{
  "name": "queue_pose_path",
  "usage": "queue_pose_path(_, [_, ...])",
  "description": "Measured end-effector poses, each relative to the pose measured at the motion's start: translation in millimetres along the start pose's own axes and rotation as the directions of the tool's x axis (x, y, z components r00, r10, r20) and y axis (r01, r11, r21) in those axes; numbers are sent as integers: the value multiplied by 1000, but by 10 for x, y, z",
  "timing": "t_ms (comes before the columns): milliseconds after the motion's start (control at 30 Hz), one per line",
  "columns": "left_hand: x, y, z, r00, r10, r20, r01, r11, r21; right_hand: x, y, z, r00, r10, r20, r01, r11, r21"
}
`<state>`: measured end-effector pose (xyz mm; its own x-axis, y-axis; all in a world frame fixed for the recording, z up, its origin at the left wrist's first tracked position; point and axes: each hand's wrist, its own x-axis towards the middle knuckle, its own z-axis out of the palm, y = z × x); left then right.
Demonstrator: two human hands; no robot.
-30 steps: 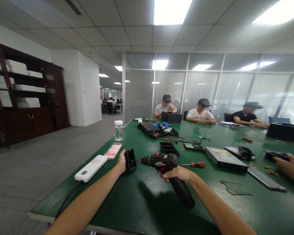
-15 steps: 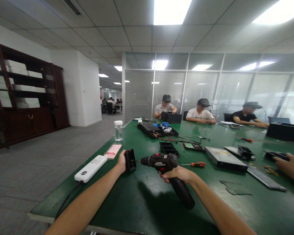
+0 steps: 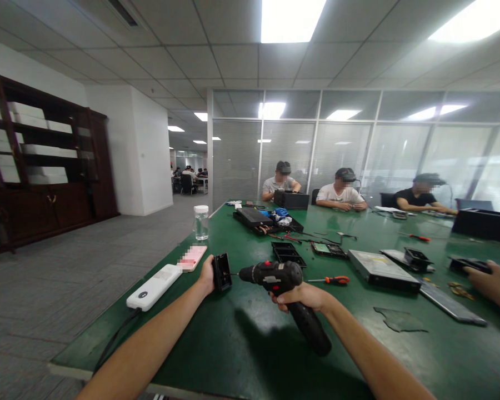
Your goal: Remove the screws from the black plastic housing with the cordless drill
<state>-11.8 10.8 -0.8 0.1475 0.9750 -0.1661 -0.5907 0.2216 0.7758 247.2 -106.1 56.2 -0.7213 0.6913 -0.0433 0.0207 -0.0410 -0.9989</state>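
My left hand (image 3: 208,275) is closed on the side of a small black open-fronted plastic housing (image 3: 222,272), tilted upright above the green table (image 3: 183,344). My right hand (image 3: 302,296) is wrapped round the grip of a black cordless drill (image 3: 275,275), which points left. The drill's thin bit reaches to the open face of the housing; whether it sits on a screw inside is too small to tell. Beyond the drill lies a black plastic frame (image 3: 289,254). A screwdriver with an orange and black handle (image 3: 337,280) rests to the right of the drill.
A white power bank with a cable (image 3: 154,286), a phone (image 3: 193,257) and a clear jar (image 3: 201,222) line the left edge. A metal drive (image 3: 383,270) and a glass shard (image 3: 401,320) lie right. Another person's hand (image 3: 494,283) holds a black part. Several people sit across the table.
My hands, the drill and the housing keep practically the same positions. Across the table, the far right person's hands have shifted slightly.
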Motion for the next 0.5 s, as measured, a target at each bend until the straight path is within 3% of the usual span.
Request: queue_pose_path(500, [-24,5,19,1000,-7,-29,6,1000,-18,1,18,-19,999,21,-28,-21,1000,-1])
